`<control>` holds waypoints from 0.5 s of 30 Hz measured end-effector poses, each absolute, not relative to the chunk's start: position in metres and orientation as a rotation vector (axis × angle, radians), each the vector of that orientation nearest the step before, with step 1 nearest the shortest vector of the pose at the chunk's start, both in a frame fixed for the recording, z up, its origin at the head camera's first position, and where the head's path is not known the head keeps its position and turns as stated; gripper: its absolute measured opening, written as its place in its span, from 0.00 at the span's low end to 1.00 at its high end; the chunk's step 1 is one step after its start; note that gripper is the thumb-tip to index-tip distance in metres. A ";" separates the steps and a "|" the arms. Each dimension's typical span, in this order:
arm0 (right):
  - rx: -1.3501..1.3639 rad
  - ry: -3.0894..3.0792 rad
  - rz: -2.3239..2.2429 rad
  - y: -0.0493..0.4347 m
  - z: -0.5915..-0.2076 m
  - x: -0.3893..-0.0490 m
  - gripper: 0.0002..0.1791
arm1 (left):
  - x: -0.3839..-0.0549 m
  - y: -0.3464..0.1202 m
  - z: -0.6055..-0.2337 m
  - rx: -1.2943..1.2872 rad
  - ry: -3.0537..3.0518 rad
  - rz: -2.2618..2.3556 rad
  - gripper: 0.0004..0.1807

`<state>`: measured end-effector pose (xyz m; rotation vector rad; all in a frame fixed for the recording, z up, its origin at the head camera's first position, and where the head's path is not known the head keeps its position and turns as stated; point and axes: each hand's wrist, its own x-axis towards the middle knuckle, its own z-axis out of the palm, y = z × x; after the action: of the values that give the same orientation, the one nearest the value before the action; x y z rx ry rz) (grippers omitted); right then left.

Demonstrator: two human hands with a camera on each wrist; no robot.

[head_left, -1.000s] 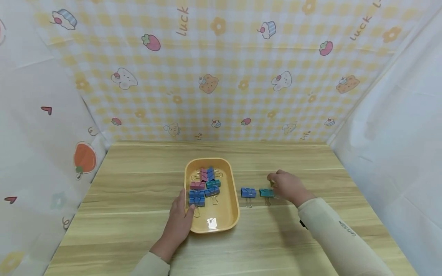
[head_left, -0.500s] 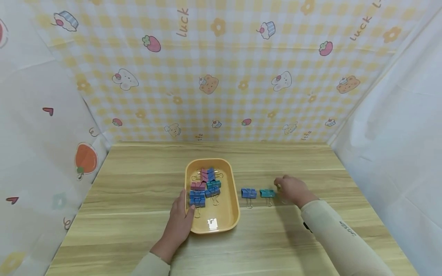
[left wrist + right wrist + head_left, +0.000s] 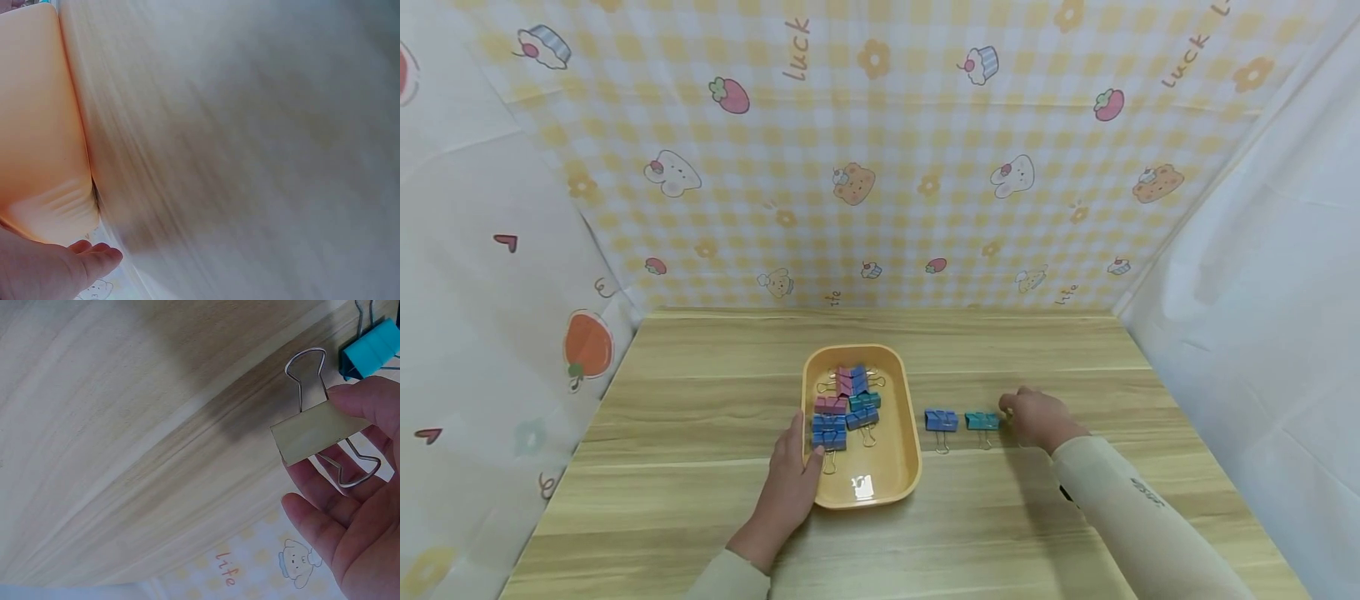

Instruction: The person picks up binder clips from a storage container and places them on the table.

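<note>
My right hand (image 3: 1037, 417) pinches a yellow binder clip (image 3: 319, 431) between thumb and fingers, its wire handles spread to both sides in the right wrist view. Just left of that hand a teal binder clip (image 3: 982, 421) lies on the table, and beyond it a blue binder clip (image 3: 941, 420). My left hand (image 3: 790, 475) rests against the left side of a yellow tray (image 3: 887, 479), fingers extended along the outer wall and thumb at the rim. Inside the tray, pink binder clips (image 3: 831, 405), blue ones (image 3: 829, 440) and a teal one (image 3: 865, 402) are grouped toward the left and back.
The wood-grain table (image 3: 700, 358) ends at a yellow checked cloth (image 3: 880, 208) at the back. White cloth hangs (image 3: 1247, 250) along the right side, and another printed white cloth (image 3: 475, 333) along the left.
With the yellow binder clip, my right hand has moved a little right and down, away from the teal clip, which now shows more fully. The left hand and tray stay in place.
</note>
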<state>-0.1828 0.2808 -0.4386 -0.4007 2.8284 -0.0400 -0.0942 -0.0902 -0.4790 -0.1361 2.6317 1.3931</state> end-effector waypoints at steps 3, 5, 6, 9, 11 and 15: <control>-0.383 2.813 -0.035 0.281 -0.440 -0.183 0.16 | -0.094 -0.090 -0.478 -0.135 2.640 1.396 0.37; -0.375 2.804 -0.035 0.281 -0.440 -0.183 0.16 | -0.093 -0.090 -0.476 -0.137 2.641 1.399 0.36; -0.367 2.800 -0.037 0.281 -0.440 -0.183 0.16 | -0.093 -0.090 -0.476 -0.136 2.641 1.401 0.36; -0.361 2.793 -0.040 0.281 -0.440 -0.182 0.17 | -0.093 -0.090 -0.475 -0.135 2.638 1.402 0.36; -0.355 2.793 -0.043 0.281 -0.441 -0.182 0.17 | -0.092 -0.090 -0.475 -0.131 2.639 1.403 0.36; -0.354 2.798 -0.045 0.281 -0.444 -0.182 0.16 | -0.092 -0.091 -0.477 -0.132 2.630 1.409 0.36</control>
<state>-0.1821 0.2812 -0.4443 -0.3535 2.7981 -0.0447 -0.0925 -0.0905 -0.4767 -0.1325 2.6303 1.4094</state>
